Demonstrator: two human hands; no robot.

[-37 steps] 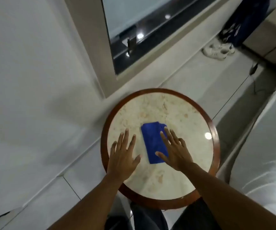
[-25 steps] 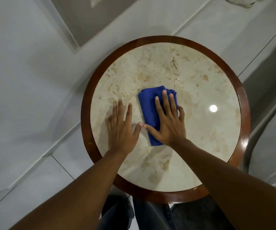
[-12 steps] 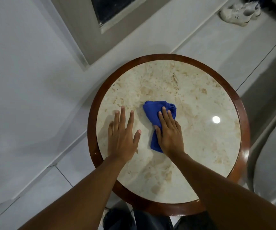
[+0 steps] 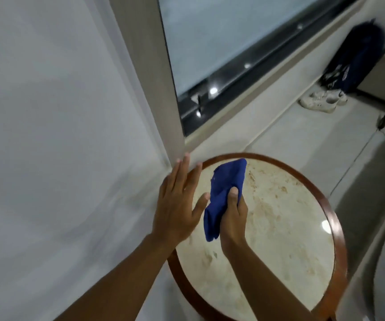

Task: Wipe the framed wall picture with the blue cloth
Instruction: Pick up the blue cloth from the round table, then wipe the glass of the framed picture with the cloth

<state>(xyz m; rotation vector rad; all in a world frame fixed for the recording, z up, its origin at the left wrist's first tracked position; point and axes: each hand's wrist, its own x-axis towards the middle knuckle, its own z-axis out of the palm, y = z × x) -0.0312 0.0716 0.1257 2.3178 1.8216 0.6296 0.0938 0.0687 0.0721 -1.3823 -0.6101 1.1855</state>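
A: Cloth status? Where is the blue cloth (image 4: 225,195) right now?

B: Bunched in the right hand (image 4: 233,218), fingers closed around its middle, thumb pressed on top. It hangs above the round table (image 4: 279,228); both ends droop free, so I'd say it is clear of the marble.

A: Left hand (image 4: 177,212)?

B: Flat, fingers spread, holding nothing. Hovers just beside the cloth, over the table's left rim, fingertips pointing toward the wall.

A: Picture?

B: Framed wall picture (image 4: 170,100) is up and ahead, pale wide frame, glass reflecting ceiling lights. Well apart from the cloth. Wiping not started, by my read.

A: Handling notes?

B: Cloth looks soft and light, no stiffness; it folds wherever it's pinched. Mid-bunch hold leaves loose tails, poor contact face. Better to gather it into a pad under flat fingers before touching glass. Glass is likely slick and fragile, so light even pressure. Can't tell whether the frame is fixed or hanging; the free hand could steady its edge.

A: Risks?

B: Loose tail dragging, frame shifting.
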